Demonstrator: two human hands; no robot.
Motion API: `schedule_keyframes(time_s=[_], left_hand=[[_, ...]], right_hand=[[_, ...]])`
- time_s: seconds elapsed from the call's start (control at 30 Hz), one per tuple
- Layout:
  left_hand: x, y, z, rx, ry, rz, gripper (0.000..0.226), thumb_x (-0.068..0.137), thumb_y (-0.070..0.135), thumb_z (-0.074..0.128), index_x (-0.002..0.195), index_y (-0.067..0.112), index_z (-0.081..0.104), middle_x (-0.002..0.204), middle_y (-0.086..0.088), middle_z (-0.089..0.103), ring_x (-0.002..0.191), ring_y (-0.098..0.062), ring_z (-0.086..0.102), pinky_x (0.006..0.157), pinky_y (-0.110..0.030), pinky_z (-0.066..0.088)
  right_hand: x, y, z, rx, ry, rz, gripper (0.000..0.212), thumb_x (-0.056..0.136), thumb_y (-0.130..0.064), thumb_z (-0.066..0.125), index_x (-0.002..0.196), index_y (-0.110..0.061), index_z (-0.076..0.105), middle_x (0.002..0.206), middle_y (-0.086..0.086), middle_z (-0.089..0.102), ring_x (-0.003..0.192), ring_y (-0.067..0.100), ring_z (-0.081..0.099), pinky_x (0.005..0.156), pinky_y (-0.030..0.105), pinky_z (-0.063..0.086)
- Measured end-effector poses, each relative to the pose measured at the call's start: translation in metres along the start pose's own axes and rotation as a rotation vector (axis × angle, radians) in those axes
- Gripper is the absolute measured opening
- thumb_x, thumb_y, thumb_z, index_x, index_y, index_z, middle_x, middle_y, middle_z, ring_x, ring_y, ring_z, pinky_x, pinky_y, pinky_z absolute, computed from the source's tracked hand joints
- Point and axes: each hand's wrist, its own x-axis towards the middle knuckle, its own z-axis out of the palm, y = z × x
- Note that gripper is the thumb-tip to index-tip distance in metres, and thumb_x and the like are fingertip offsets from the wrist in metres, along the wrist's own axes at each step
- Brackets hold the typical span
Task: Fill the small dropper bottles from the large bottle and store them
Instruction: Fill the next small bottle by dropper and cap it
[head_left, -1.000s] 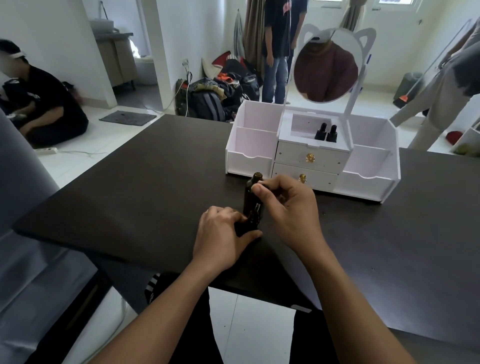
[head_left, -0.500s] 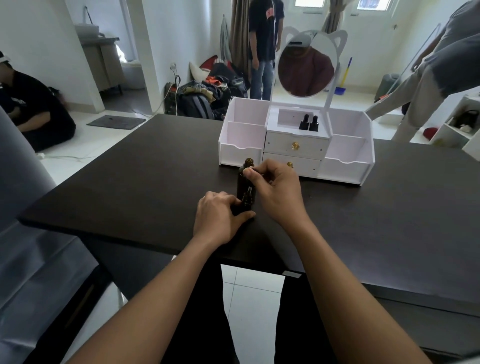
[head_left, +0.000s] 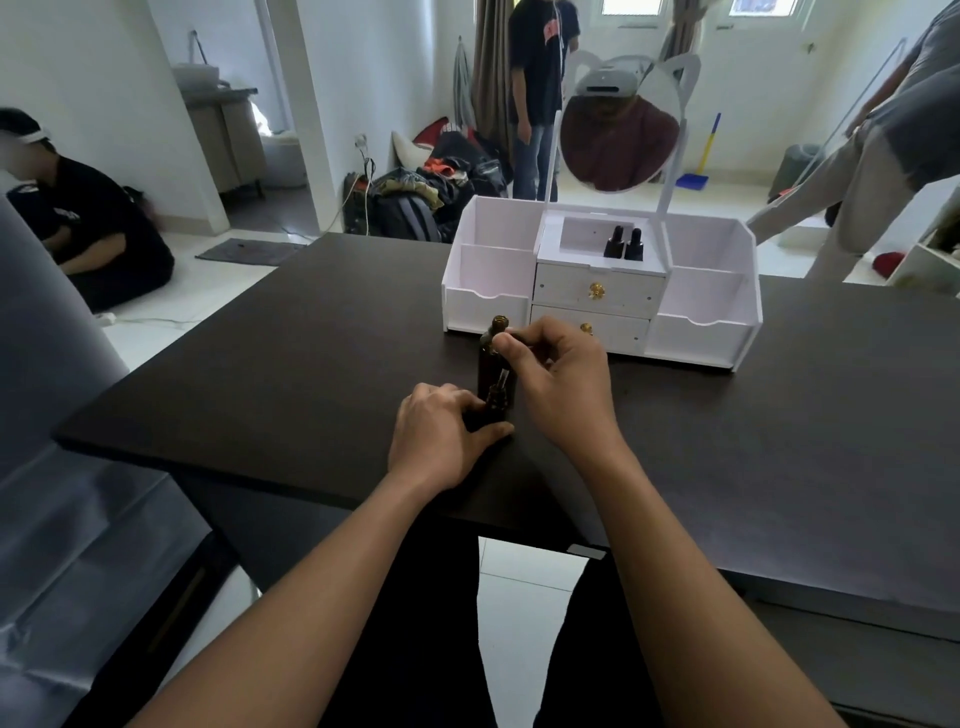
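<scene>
A large dark amber bottle (head_left: 491, 358) stands open on the dark table (head_left: 260, 374), just in front of the white organizer (head_left: 701, 332). My left hand (head_left: 441, 431) grips a small dark dropper bottle (head_left: 497, 401) at the large bottle's foot. My right hand (head_left: 558, 379) pinches a dropper cap, and its glass pipette (head_left: 502, 378) points down into the small bottle's mouth. Two small dropper bottles (head_left: 623, 242) with black caps stand in the organizer's top middle compartment.
The organizer has two gold-knobbed drawers (head_left: 597, 291), open side bins and a cat-ear mirror (head_left: 621, 140). A grey covered seat (head_left: 62, 467) is at my left. Three people are in the room behind the table: one sits on the floor at the left.
My hands keep their hold on the small bottle and the dropper. The view has tilted up slightly, so the organizer and hands sit a little higher in the picture.
</scene>
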Motion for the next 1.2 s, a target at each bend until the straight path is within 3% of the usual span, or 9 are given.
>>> schedule_keyframes(time_s=[0.07, 0.17, 0.3, 0.4, 0.57, 0.77, 1.0, 1.2], left_hand=[[0.000, 0.001, -0.001, -0.006, 0.004, -0.002, 0.042, 0.072, 0.063, 0.072, 0.097, 0.028, 0.075, 0.100, 0.008, 0.067, 0.105, -0.018, 0.050, 0.094, -0.037, 0.043], [0.000, 0.000, -0.001, -0.019, -0.007, -0.027, 0.044, 0.073, 0.063, 0.072, 0.100, 0.029, 0.074, 0.101, 0.008, 0.066, 0.107, -0.016, 0.048, 0.095, -0.035, 0.043], [0.000, -0.001, -0.001, -0.009, -0.002, -0.028, 0.045, 0.072, 0.065, 0.071, 0.099, 0.030, 0.073, 0.100, 0.009, 0.065, 0.108, -0.018, 0.048, 0.095, -0.036, 0.043], [-0.001, 0.000, -0.002, -0.016, -0.013, -0.028, 0.044, 0.075, 0.061, 0.072, 0.102, 0.027, 0.074, 0.104, 0.008, 0.064, 0.110, -0.017, 0.045, 0.098, -0.035, 0.041], [0.003, 0.000, -0.001, 0.014, -0.020, -0.003, 0.047, 0.075, 0.065, 0.068, 0.101, 0.026, 0.073, 0.103, 0.008, 0.065, 0.109, -0.017, 0.046, 0.099, -0.036, 0.039], [0.005, -0.002, 0.000, 0.019, -0.033, 0.003, 0.047, 0.075, 0.067, 0.066, 0.102, 0.029, 0.073, 0.104, 0.011, 0.065, 0.107, -0.015, 0.046, 0.099, -0.032, 0.035], [0.007, -0.003, 0.001, 0.033, -0.021, 0.004, 0.047, 0.074, 0.068, 0.066, 0.098, 0.028, 0.073, 0.101, 0.009, 0.066, 0.106, -0.017, 0.049, 0.097, -0.035, 0.040], [0.006, -0.001, 0.001, 0.017, -0.015, 0.003, 0.043, 0.074, 0.066, 0.068, 0.094, 0.027, 0.073, 0.097, 0.010, 0.064, 0.104, -0.017, 0.049, 0.096, -0.036, 0.042]], right_hand=[[0.001, -0.001, 0.000, 0.004, -0.004, -0.004, 0.015, 0.091, -0.021, 0.075, 0.085, -0.007, 0.072, 0.078, -0.015, 0.069, 0.072, -0.005, 0.064, 0.066, 0.015, 0.052], [0.001, -0.003, 0.000, -0.005, -0.011, -0.018, 0.009, 0.091, -0.023, 0.075, 0.091, -0.015, 0.073, 0.083, -0.013, 0.070, 0.075, -0.004, 0.066, 0.066, 0.013, 0.051], [0.001, -0.002, 0.002, -0.015, 0.018, -0.040, 0.017, 0.092, -0.023, 0.074, 0.083, -0.010, 0.069, 0.079, -0.006, 0.072, 0.074, 0.013, 0.068, 0.065, 0.034, 0.057], [0.002, -0.005, -0.002, 0.019, 0.053, -0.077, 0.005, 0.092, -0.023, 0.074, 0.091, -0.019, 0.071, 0.081, -0.011, 0.071, 0.074, 0.004, 0.068, 0.066, 0.023, 0.055], [0.011, -0.016, -0.009, 0.080, 0.123, -0.132, 0.006, 0.094, -0.028, 0.072, 0.095, -0.023, 0.069, 0.082, -0.007, 0.072, 0.078, 0.016, 0.071, 0.071, 0.047, 0.059], [0.037, -0.037, -0.019, 0.097, 0.210, -0.212, 0.007, 0.095, -0.028, 0.070, 0.092, -0.024, 0.065, 0.078, -0.010, 0.071, 0.080, 0.021, 0.072, 0.072, 0.050, 0.058], [0.051, -0.037, -0.013, -0.002, 0.183, -0.263, 0.009, 0.095, -0.029, 0.069, 0.090, -0.026, 0.063, 0.076, -0.015, 0.069, 0.077, 0.014, 0.071, 0.070, 0.046, 0.057], [0.059, -0.033, -0.009, -0.041, 0.114, -0.230, 0.015, 0.095, -0.028, 0.069, 0.094, -0.013, 0.068, 0.080, -0.008, 0.071, 0.074, 0.010, 0.069, 0.066, 0.029, 0.055]])
